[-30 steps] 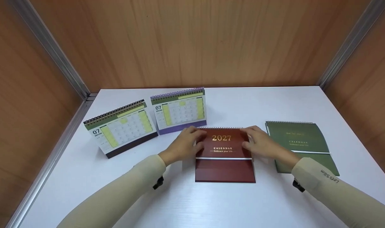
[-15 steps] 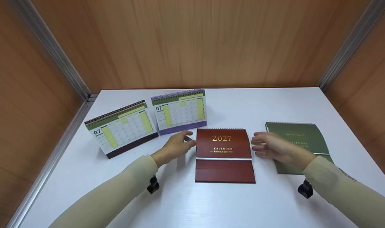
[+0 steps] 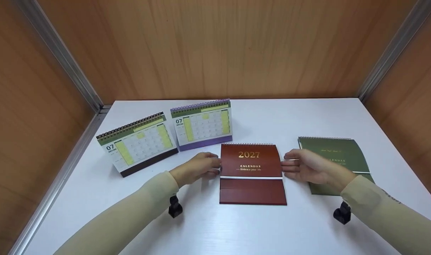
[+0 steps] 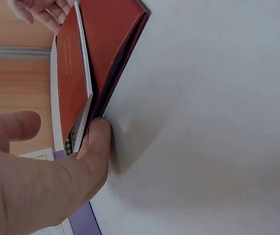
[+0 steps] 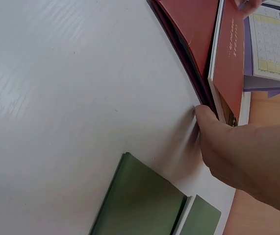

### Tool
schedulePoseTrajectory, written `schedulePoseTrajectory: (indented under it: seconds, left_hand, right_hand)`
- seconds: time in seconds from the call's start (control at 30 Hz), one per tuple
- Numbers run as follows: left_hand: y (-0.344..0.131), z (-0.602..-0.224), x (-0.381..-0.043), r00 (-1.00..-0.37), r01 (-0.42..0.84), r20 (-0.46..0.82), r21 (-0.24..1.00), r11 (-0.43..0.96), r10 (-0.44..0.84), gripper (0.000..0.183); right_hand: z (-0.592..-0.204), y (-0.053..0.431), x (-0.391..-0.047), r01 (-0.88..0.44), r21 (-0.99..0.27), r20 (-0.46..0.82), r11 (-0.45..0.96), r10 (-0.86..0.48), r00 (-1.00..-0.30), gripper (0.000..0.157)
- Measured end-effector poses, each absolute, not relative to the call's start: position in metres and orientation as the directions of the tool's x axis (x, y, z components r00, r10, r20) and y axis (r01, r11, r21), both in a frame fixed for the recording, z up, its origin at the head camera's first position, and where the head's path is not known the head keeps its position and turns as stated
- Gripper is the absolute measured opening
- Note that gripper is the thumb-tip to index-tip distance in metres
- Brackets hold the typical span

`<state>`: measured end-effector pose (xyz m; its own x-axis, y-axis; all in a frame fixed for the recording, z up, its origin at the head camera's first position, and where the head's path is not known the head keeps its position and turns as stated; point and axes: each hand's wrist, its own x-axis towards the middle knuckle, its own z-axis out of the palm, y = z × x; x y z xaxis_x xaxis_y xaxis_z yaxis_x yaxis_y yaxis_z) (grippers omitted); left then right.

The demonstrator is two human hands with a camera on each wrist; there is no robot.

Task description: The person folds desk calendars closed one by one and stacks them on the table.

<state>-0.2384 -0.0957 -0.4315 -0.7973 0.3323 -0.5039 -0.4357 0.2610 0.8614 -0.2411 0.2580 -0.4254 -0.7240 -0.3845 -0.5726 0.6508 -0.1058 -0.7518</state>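
Observation:
A dark red spiral desk calendar (image 3: 251,191) marked 2027 lies on the white table, its cover page slightly raised over the base. At its left side edge is my left hand (image 3: 197,168), fingertips right at the edge and thumb held away, as the left wrist view shows at the fingers (image 4: 98,139). My right hand (image 3: 313,168) mirrors it on the other side, with fingers (image 5: 209,120) extended to the calendar's right edge. Neither hand wraps round the calendar. Partly behind my right hand and wrist lies a green desk calendar (image 3: 336,146).
Two calendars stand propped at the back left, a black-edged one (image 3: 143,145) and a purple-edged one (image 3: 205,124), both turned to a 07 page. Wooden panels (image 3: 236,49) close off the back and sides of the white table (image 3: 215,230).
A second ago my fingers lay over the red calendar's upper sides. They drew back off the cover, then came in lower against both side edges. The calendars stay in place.

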Motion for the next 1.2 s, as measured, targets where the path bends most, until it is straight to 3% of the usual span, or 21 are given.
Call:
schedulePoseTrajectory:
  seconds: [0.13, 0.6, 0.77, 1.2]
  left_hand:
    - [-0.095, -0.433, -0.238, -0.790, -0.462, -0.513, 0.858, 0.224, 0.336, 0.049]
    - [-0.088, -0.436, -0.241, -0.780, -0.489, -0.541, 0.841, 0.233, 0.316, 0.017]
    - [-0.088, -0.437, -0.241, -0.787, -0.490, -0.539, 0.842, 0.225, 0.300, 0.021]
    - [-0.084, -0.438, -0.240, -0.819, -0.482, -0.511, 0.860, 0.168, 0.262, 0.044]
  right_hand:
    - [-0.427, 0.255, -0.242, 0.659, -0.745, -0.578, -0.102, -0.394, -0.714, 0.043]
    - [-0.433, 0.250, -0.244, 0.660, -0.745, -0.591, -0.094, -0.364, -0.719, 0.043]
    - [-0.434, 0.249, -0.245, 0.653, -0.752, -0.593, -0.085, -0.346, -0.727, 0.044]
    - [-0.436, 0.242, -0.244, 0.615, -0.783, -0.565, -0.091, -0.308, -0.765, 0.022]
